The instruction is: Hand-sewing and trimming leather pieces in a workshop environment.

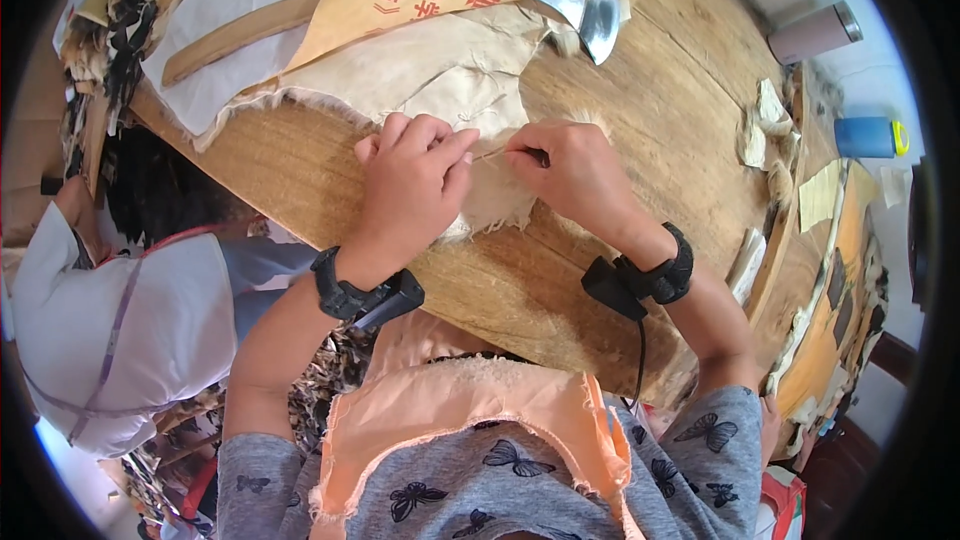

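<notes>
A pale cream hide with a furry, uneven edge lies on a broad brown wooden tabletop, its lower part between the person's two hands. The left hand is over the hide, back of the hand up, fingers bent and slightly spread; its thumb and palm are hidden, so I cannot tell whether it grips anything. The right hand is just beside it over the hide's right edge, fingers curled closed, thumb and forefinger tips drawn together; whatever is between them is too small to make out. Each wrist wears a black strap with a black box. Above the hands, a tan paper sheet with red print overlaps the hide's upper part, and a shiny metal tool with a flared blade lies near the paper's right end, blade toward the lower right. A curved strip of light wood rests on a white sheet at upper left. Near the right rim are a pink cylindrical cup and a blue container with a yellow cap.
</notes>
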The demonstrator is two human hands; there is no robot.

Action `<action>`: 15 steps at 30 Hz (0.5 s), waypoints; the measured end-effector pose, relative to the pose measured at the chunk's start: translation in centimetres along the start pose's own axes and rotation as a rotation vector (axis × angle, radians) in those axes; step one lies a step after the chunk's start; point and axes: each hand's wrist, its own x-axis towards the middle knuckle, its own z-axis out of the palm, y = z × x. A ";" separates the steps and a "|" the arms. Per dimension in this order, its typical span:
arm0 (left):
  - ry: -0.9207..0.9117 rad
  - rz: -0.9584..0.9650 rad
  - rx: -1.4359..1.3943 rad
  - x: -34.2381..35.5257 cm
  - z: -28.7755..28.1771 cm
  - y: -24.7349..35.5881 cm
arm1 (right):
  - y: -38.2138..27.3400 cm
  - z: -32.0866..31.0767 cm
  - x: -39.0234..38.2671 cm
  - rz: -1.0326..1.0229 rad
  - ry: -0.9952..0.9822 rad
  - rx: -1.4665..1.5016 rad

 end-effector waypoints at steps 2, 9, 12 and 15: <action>-0.005 0.024 0.023 0.1 -0.1 0.3 | 0.3 0.2 0.0 -0.015 0.009 0.005; 0.026 -0.081 -0.060 0.8 -0.1 -0.6 | 0.3 -0.5 -0.3 -0.055 0.034 0.024; 0.014 -0.088 -0.098 1.2 -0.4 -0.7 | 0.5 -0.9 -0.9 -0.031 0.018 -0.036; -0.030 -0.089 -0.139 1.5 -0.4 -0.3 | 0.8 -1.2 -1.4 -0.072 0.018 -0.064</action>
